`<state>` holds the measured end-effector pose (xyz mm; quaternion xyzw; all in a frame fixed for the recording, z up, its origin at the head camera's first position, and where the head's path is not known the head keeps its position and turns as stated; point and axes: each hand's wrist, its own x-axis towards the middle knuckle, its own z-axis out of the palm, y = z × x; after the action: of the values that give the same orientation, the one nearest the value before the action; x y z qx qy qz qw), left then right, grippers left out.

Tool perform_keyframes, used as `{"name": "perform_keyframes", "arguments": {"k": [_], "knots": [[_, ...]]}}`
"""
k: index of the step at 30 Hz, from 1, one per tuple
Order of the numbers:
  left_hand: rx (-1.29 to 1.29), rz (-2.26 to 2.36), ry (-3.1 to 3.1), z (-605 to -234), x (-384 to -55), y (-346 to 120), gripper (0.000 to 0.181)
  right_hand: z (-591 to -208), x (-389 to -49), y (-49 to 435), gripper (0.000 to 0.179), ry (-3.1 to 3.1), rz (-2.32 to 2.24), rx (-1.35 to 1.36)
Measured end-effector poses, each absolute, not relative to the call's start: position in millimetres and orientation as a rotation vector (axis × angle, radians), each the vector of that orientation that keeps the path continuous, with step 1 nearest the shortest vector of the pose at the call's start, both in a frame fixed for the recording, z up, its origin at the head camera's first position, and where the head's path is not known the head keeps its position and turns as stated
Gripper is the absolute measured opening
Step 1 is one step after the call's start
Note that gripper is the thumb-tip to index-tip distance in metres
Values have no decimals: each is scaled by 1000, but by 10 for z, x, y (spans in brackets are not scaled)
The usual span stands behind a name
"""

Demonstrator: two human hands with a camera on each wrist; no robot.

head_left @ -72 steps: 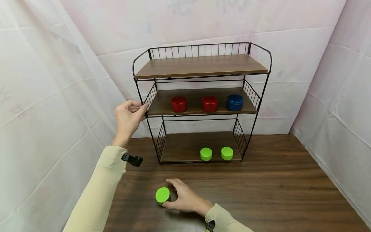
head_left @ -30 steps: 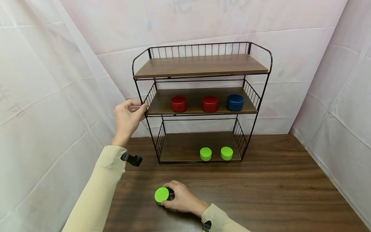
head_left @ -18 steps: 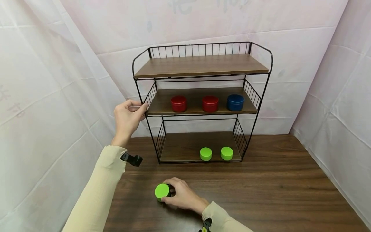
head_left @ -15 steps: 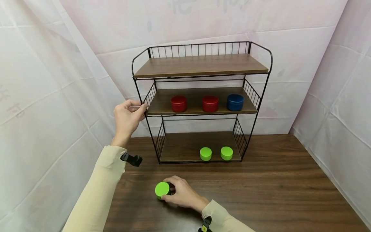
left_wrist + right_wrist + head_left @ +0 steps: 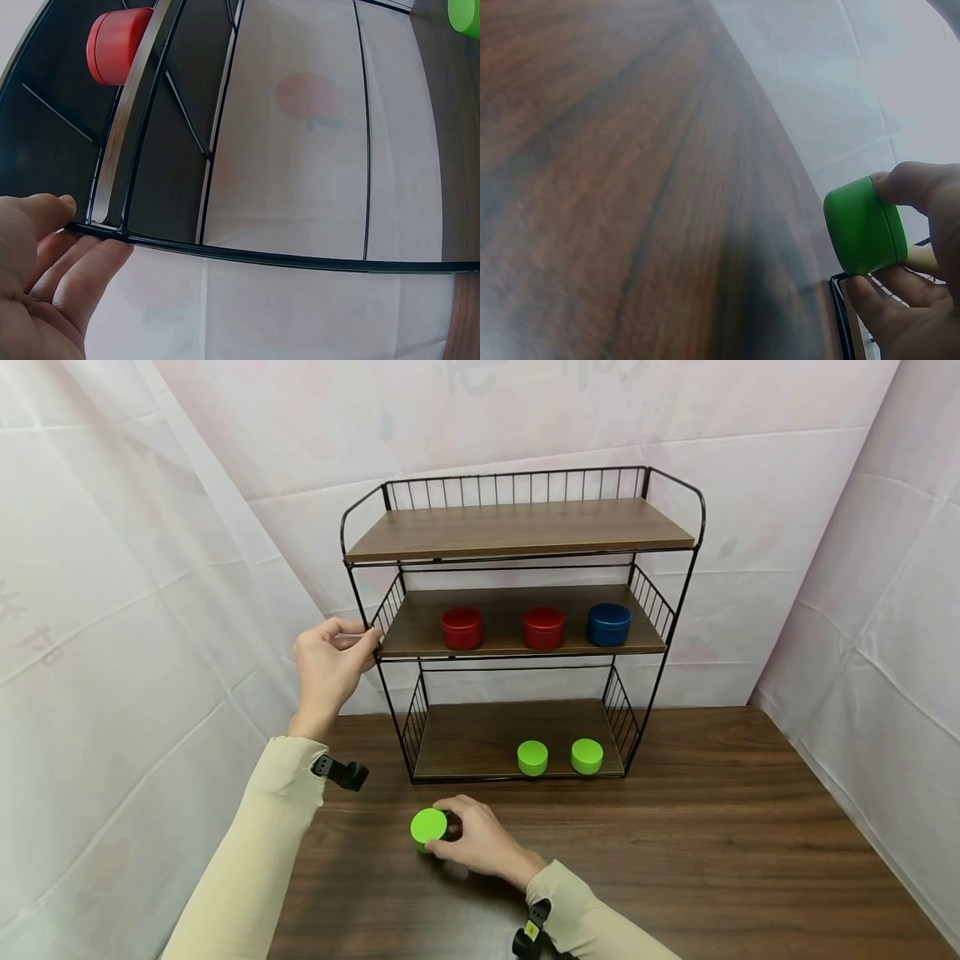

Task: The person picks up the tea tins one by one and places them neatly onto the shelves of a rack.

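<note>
My right hand pinches a round green tin by its side, thumb and fingers on opposite edges. In the right wrist view the green tin shows raised off the wooden tabletop. My left hand grips the left front post of a three-tier wire shelf rack at middle-shelf height. Up close in the left wrist view, the thumb and fingers of the left hand pinch the black metal frame.
Two red tins and a blue tin stand on the middle shelf. Lower down, two green tins sit near the front edge of the bottom shelf, toward its right. White fabric hangs around the wooden table.
The right hand has closed around the green tin and lifted it, carrying it forward toward the rack and slightly right. The left hand keeps its hold on the rack.
</note>
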<state>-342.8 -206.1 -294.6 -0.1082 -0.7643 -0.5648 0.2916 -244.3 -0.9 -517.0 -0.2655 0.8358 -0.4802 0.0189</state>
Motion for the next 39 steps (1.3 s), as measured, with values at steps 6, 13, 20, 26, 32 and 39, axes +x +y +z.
{"name": "perform_keyframes", "arguments": {"k": [6,13,20,26,32,39], "knots": [[-281,-1507,-2035,-2943,-3421,-2070,22,-5139,-2529,10,54,2613,-1498,-785],[-279,-1502,-2036,-2936,-3419,-2075,21,-5130,-2621,68,56,2614,-1532,-668],[-293,-1485,-2037,-2925,-3414,-2079,22,-5163,-2716,138,57,2663,-1579,-607],[-295,-1466,-2045,-2924,-3400,-2078,21,-5164,-2775,187,54,2707,-1562,-544],[-286,-1471,-2061,-2932,-3401,-2070,23,-5108,-2874,245,59,2796,-1528,-509],[-296,-1451,-2069,-2942,-3417,-2071,22,-5028,-2984,289,60,2821,-1524,-449]]}}
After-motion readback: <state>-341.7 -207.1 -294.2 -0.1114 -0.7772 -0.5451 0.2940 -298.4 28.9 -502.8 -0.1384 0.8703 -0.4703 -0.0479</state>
